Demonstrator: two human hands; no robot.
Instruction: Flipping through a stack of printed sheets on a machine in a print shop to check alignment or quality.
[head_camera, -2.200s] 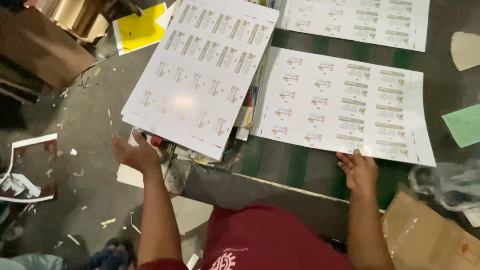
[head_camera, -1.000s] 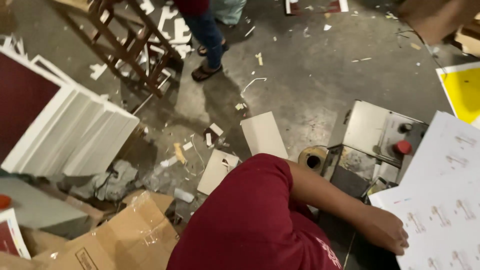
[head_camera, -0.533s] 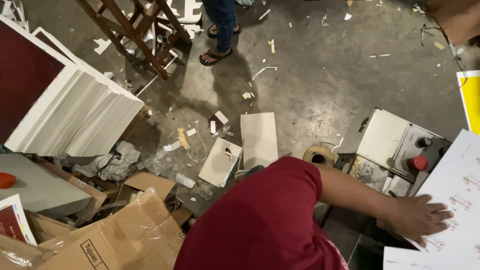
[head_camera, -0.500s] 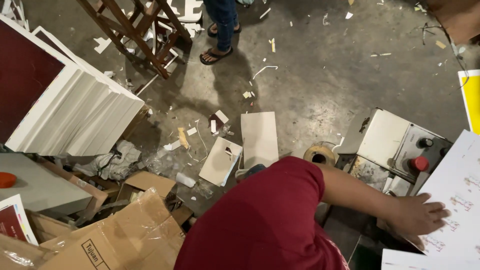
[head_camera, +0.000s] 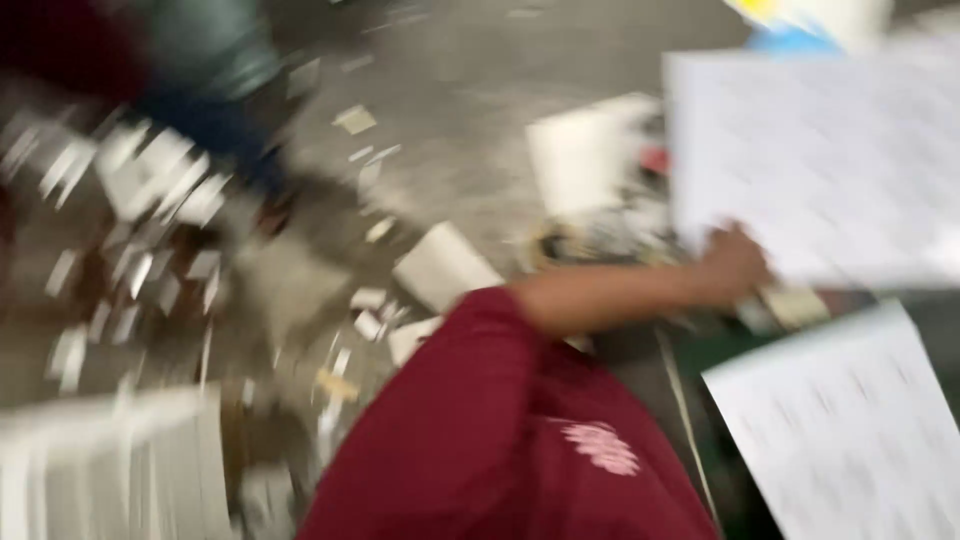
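Grey concrete floor (head_camera: 480, 190), littered with pale paper scraps, fills most of what we see, though heavy blur smears every outline. Next in size comes our dark red short-sleeved shirt (head_camera: 500, 440), taking up the lower middle of the view. To the right, a large white printed paper sheet (head_camera: 820, 160) lies on the surface, its rows of print too blurred for us to make out, and a second white printed sheet (head_camera: 850, 430) lies below it, the two set a little apart with a strip of dark green surface (head_camera: 720, 350) showing between them. At the lower left we see a stack of white boards (head_camera: 110, 470) on the floor. Our left hand (head_camera: 735, 265) reaches out from the sleeve and rests at the lower left edge of the large sheet, touching it; we cannot tell whether its grip is closed on the paper or lying flat. Our right hand is out of view.
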